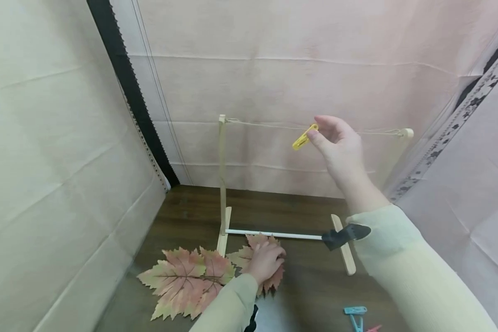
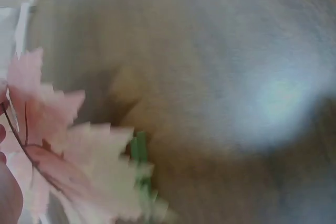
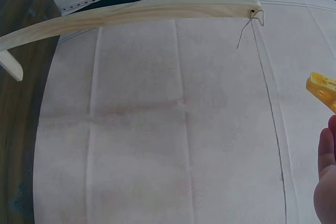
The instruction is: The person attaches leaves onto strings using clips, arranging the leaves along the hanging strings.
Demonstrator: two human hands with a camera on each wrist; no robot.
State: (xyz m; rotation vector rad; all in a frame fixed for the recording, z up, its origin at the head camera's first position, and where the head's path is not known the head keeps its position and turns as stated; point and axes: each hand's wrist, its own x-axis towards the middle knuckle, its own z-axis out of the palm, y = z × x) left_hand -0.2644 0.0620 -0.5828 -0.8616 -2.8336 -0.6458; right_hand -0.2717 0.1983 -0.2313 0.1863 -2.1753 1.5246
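My right hand point(image 1: 340, 143) pinches a yellow clothespin point(image 1: 305, 137) between thumb and fingers, close to the string point(image 1: 269, 125) tied between two wooden posts. In the right wrist view, the clothespin point(image 3: 323, 90) shows at the right edge, apart from the string point(image 3: 270, 98). Lower down, my left hand point(image 1: 265, 263) grips a pink and yellow-green artificial autumn leaf point(image 1: 255, 240). The left wrist view shows this leaf point(image 2: 100, 156) raised off the table, its stem by the fingertips. More leaves point(image 1: 182, 281) of that kind lie to the left.
A white rod point(image 1: 274, 234) joins the stand's wooden feet, with dark tape at its right end. A blue clothespin point(image 1: 356, 311) and a partly cut-off red one point(image 1: 375, 329) lie at the front right. Pale cloth walls point(image 1: 274, 83) enclose the dark wooden table point(image 1: 307, 276).
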